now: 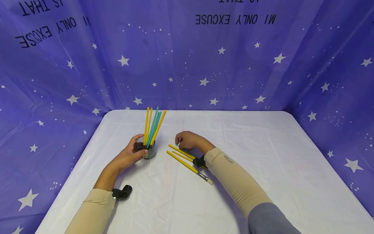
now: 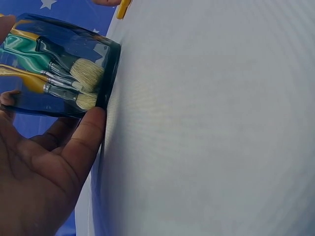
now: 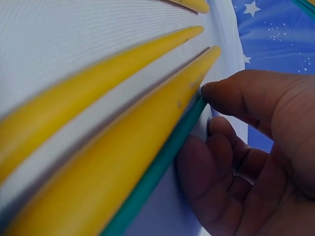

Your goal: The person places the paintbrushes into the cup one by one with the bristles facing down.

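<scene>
A purple, star-printed cloth stands behind a white-covered table. The left hand is curled round a clear glass tumbler, thumb on the near side, holding it upright at the table's left part. In the tumbler stand yellow and teal paintbrushes, bristles down, handles rising past the rim and mostly leaning away and to the right. Three yellow paintbrushes lie on the table right of the tumbler, handle ends pointing far left, long axes slanting down toward the near right; the nearest one shows its pale bristles at the near-right end. The right hand pinches a teal brush at its slim handle end, thumb and fingers about the tip. Its shaft runs back beneath the hand, just beside the farthest yellow handle and roughly along it, tip pointing far left; its bristle end is hidden.
</scene>
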A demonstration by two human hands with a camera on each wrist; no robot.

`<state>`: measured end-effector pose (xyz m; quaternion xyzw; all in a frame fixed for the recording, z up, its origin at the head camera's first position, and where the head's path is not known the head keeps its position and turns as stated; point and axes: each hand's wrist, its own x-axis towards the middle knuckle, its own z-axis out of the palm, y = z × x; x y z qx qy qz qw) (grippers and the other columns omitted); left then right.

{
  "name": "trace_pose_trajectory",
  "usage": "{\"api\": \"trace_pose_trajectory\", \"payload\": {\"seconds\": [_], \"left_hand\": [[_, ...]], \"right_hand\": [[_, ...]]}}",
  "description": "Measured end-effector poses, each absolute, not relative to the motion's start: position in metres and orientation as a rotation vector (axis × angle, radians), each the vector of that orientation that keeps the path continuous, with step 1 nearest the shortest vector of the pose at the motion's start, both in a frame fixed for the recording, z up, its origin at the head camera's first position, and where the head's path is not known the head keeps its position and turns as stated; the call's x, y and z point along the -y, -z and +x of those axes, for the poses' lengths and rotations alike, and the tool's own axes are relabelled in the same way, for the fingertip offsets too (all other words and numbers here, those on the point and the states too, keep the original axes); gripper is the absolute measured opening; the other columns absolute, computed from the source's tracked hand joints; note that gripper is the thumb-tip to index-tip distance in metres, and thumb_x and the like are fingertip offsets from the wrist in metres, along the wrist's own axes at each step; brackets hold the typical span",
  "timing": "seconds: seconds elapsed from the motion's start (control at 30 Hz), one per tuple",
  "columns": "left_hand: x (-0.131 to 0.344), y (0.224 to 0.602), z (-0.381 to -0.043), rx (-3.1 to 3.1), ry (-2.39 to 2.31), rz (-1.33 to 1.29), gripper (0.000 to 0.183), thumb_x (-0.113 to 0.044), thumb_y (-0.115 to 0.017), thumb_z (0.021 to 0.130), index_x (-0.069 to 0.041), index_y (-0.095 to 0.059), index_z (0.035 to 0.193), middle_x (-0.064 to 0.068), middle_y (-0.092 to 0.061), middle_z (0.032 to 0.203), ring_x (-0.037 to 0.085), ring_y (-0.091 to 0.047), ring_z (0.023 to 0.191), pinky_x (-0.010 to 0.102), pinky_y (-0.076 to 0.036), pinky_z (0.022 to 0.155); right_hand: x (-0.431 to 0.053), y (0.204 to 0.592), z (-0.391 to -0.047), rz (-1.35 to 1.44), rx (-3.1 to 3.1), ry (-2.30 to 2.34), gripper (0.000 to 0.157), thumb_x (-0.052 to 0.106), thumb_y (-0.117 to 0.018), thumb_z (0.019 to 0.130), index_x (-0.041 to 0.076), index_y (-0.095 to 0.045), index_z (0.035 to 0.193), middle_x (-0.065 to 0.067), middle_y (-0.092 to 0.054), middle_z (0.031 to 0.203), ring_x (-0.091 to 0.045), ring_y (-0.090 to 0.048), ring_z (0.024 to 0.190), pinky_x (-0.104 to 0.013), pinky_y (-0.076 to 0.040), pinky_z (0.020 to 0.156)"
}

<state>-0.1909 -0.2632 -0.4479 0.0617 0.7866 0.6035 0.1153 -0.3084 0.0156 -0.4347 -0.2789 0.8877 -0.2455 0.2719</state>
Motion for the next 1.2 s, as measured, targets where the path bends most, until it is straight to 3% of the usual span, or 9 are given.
{"api": "trace_pose_trajectory", "payload": {"seconds": [0.23, 0.5, 0.97, 1.2], "left_hand": [[0.263, 0.449, -0.191, -2.29, -1.774, 0.166, 0.076, -0.016, -0.063, 0.097, -0.017, -0.014, 0.155, 0.027, -0.039, 0.144, 0.024, -0.048, 0.111, 0.03, -0.046, 0.084], [0.262, 0.448, -0.191, -2.291, -1.78, 0.185, 0.076, -0.016, -0.063, 0.097, -0.017, -0.014, 0.155, 0.028, -0.039, 0.145, 0.024, -0.048, 0.113, 0.031, -0.046, 0.085], [0.264, 0.45, -0.192, -2.298, -1.782, 0.183, 0.076, -0.015, -0.063, 0.097, -0.016, -0.014, 0.155, 0.028, -0.039, 0.143, 0.025, -0.048, 0.111, 0.03, -0.047, 0.082], [0.263, 0.449, -0.191, -2.301, -1.775, 0.172, 0.077, -0.016, -0.064, 0.096, -0.017, -0.014, 0.155, 0.028, -0.039, 0.144, 0.028, -0.046, 0.115, 0.029, -0.046, 0.084]], "right_hand": [[-0.02, 0.433, -0.311, -0.735, -2.322, 0.73, 0.012, 0.001, -0.061, 0.09, 0.01, -0.064, 0.097, -0.006, -0.06, 0.092, -0.015, -0.047, 0.058, -0.027, -0.044, 0.055], [-0.024, 0.424, -0.313, -0.701, -2.277, 0.823, 0.014, 0.002, -0.058, 0.093, 0.006, -0.063, 0.105, -0.006, -0.062, 0.091, -0.017, -0.048, 0.056, -0.03, -0.045, 0.054], [-0.032, 0.394, -0.312, -0.726, -2.243, 1.011, 0.027, 0.001, -0.052, 0.095, -0.004, -0.055, 0.121, -0.006, -0.05, 0.077, -0.018, -0.047, 0.064, -0.041, -0.049, 0.062], [-0.034, 0.384, -0.308, -0.672, -2.135, 1.237, 0.02, 0.001, -0.054, 0.094, 0.005, -0.058, 0.114, -0.007, -0.054, 0.087, -0.021, -0.053, 0.073, -0.048, -0.053, 0.072]]}}
